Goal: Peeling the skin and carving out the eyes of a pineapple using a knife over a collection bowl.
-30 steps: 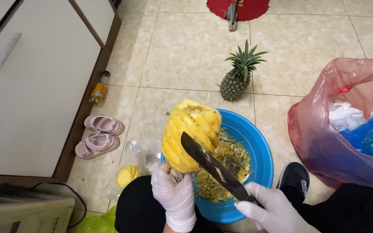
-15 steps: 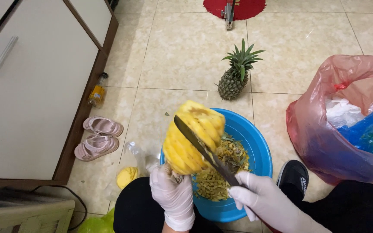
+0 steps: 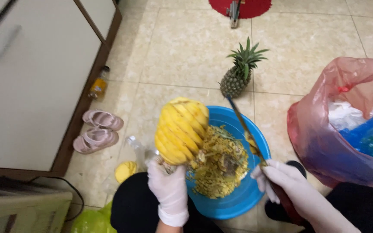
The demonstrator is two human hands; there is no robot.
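Head view, looking down at my two gloved hands over a tiled floor (image 3: 182, 47). My left hand (image 3: 167, 183), in a white glove, is clenched around the base of a peeled pineapple (image 3: 181, 129) and holds it upright, tilted slightly, above the left edge of a blue basin (image 3: 242, 198). The peeled pineapple is yellow, with spiral grooves cut across its surface. My right hand (image 3: 281, 181), also in a white glove, grasps the handle of a long knife (image 3: 243, 127); the blade rises up and to the left over the basin, just beside the fruit and apart from it. A yellow scrap clings to the blade. The basin rests on the floor between my knees and holds a heap of yellow-green peel scraps (image 3: 219, 166).

Beyond the basin, an unpeeled pineapple (image 3: 238, 71) with its green crown stands on the floor. To the right, a red plastic bag (image 3: 320, 129) sits open, with white and blue bags inside. To the left, a pair of pink sandals (image 3: 96, 129) lies beside a white cabinet (image 3: 31, 82), and a small bottle (image 3: 99, 84) stands near the cabinet's base. A small yellow object (image 3: 125, 171) lies by my left knee.
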